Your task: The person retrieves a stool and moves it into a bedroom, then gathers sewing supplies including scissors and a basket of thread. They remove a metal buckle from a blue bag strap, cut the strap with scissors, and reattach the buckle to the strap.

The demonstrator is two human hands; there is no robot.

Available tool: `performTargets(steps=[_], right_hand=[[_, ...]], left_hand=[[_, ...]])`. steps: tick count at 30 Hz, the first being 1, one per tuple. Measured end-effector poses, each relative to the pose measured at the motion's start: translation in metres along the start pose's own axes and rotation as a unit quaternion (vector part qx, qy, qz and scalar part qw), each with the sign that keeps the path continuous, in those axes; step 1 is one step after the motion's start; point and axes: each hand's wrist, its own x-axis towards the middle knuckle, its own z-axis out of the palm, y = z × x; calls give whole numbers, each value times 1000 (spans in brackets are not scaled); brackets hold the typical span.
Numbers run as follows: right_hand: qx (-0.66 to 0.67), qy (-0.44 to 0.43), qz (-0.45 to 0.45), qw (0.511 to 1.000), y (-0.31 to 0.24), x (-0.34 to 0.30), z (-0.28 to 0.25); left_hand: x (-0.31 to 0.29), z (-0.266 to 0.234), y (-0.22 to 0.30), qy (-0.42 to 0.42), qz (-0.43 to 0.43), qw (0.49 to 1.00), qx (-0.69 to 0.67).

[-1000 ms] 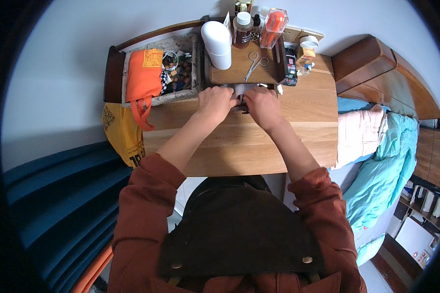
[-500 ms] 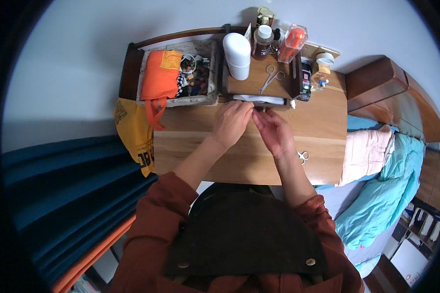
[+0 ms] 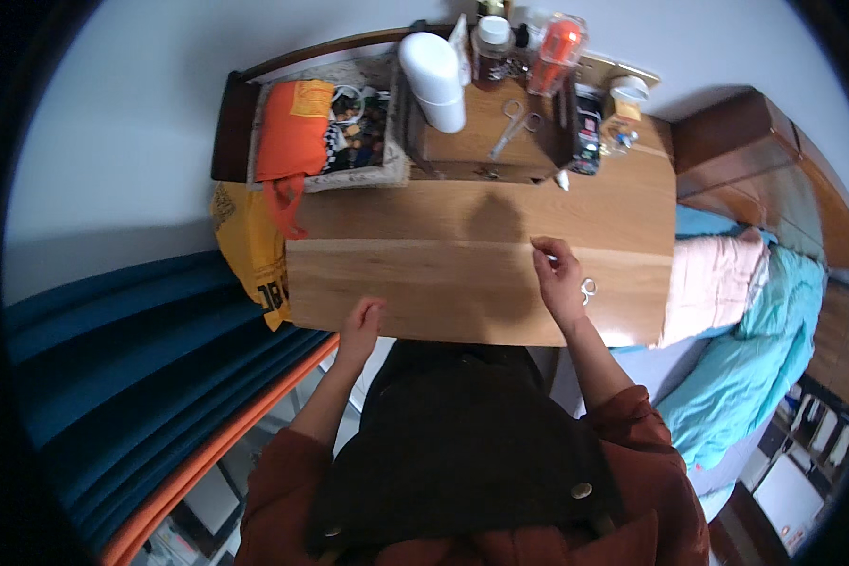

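Observation:
My left hand is above the table's front edge on the left, its fingers curled in and nothing visible in them. Farther right, my right hand hovers over the wooden table, fingers loosely bent and apart, with no object showing in it. Beside its wrist lies a pair of small scissors, partly hidden. A wooden desktop shelf stands at the back, with its drawer front closed. On top lie metal scissors, near a white rounded container.
A patterned box at the back left holds an orange pouch and small items. A brown bottle and a clear case stand behind the scissors. A yellow bag hangs at the left edge. A bed with folded bedding adjoins on the right.
Both hands have drawn back from the drawer and moved apart, the left toward me and leftward, the right toward the scissors. The drawer, which showed white contents, is now closed.

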Motion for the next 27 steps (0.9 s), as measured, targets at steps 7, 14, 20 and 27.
performTargets(steps=[7,14,20,27], right_hand=[[-456,82,-133,876,95,-66,-65],[-477,134,14,869,108,-64,-36],[-381,92,109,913,117,-58,-29],[-372,75,66,923,110,-58,-28]], left_hand=[[-25,-13,-43,-73,-183,955,-223],[-22,-48,-99,-92,-154,975,-130],[-74,-67,-181,-2,-205,971,-126],[-137,-13,-233,16,-241,963,-117]])
